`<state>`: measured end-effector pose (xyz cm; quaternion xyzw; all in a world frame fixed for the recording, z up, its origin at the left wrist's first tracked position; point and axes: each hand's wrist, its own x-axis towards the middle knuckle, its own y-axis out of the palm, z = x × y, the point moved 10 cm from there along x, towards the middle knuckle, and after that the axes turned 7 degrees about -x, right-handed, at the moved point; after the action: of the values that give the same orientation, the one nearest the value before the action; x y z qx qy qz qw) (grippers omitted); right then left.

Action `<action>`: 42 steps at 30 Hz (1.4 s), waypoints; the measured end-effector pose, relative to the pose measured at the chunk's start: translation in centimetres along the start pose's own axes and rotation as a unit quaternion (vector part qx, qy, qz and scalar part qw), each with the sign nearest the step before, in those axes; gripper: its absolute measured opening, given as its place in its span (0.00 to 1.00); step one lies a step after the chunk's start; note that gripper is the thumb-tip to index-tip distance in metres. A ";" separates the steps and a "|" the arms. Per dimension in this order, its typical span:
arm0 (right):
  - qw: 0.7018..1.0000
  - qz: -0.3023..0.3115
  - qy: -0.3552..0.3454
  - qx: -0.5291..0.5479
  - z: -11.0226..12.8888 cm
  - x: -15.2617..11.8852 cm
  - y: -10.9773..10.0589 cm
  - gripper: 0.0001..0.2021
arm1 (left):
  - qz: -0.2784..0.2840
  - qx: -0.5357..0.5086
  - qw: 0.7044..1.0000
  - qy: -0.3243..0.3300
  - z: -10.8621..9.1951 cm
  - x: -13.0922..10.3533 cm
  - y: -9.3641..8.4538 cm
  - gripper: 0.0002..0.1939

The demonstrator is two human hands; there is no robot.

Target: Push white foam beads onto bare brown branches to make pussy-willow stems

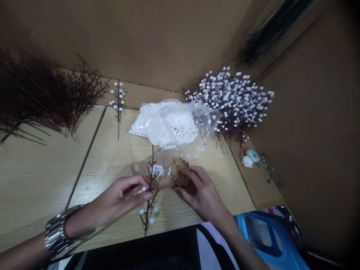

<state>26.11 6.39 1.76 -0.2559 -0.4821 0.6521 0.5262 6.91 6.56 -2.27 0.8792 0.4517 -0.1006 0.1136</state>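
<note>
My left hand (133,193), with a metal watch on the wrist, pinches a dark brown artificial twig (151,180) between thumb and fingers. The twig stands nearly lengthwise in view, with several white berries on its lower branches and bare tips above. My right hand (201,191) is at the right end of a brown card (168,182), thumb and index finger apart, fingertips touching or just over it. No object shows between them. Dark lettering and a blob of white paste (157,170) are on the card. Behind it lies a clear plastic bag (171,123) of white beads.
A heap of bare brown twigs (50,97) lies at left. One berried twig (118,101) lies apart near the back. A large bunch of white-berried twigs (230,97) is at back right. A pale green oval item (252,155) and a blue object (270,240) are at right.
</note>
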 end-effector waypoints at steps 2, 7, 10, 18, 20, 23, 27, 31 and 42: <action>1.000 -0.009 -0.007 -0.018 0.1 0.0 -0.1 0.20 | 0.001 -0.004 1.000 0.001 0.1 0.0 -0.1 0.11; 0.997 0.022 -0.045 -0.062 0.8 -0.2 -0.1 0.16 | 0.009 -0.008 1.000 -0.009 -0.3 0.1 0.2 0.11; 0.991 0.026 -0.082 -0.099 1.2 -0.3 -0.2 0.15 | 0.011 -0.011 1.000 0.014 -0.9 0.1 0.3 0.11; 0.982 -0.111 -0.093 -0.120 0.5 0.4 -7.5 0.17 | 0.015 0.001 0.999 0.038 -1.5 -0.1 0.3 0.13; 0.985 -0.116 -0.086 -0.097 0.8 1.3 -10.1 0.15 | 0.016 -0.002 0.999 0.044 -1.6 -0.1 0.3 0.13; 0.994 0.040 -0.099 -0.036 1.9 3.2 -9.2 0.11 | 0.018 0.005 0.999 0.050 -1.4 -0.1 0.4 0.12; 0.974 0.194 -0.110 0.041 2.6 4.0 -4.8 0.10 | 0.010 0.002 0.998 0.055 -1.2 -0.1 0.2 0.12; 0.980 0.164 -0.051 0.103 1.3 4.4 -3.0 0.08 | 0.009 -0.031 0.998 0.048 -0.8 0.0 0.0 0.11; 0.876 0.039 0.223 0.426 -0.1 0.0 0.5 0.10 | 0.011 -0.083 0.993 0.083 -2.0 -0.1 -0.2 0.07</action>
<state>25.93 6.46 1.29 -0.1642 -0.0172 0.7401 0.6519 6.85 7.18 -0.38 0.8769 0.4569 0.0115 0.1492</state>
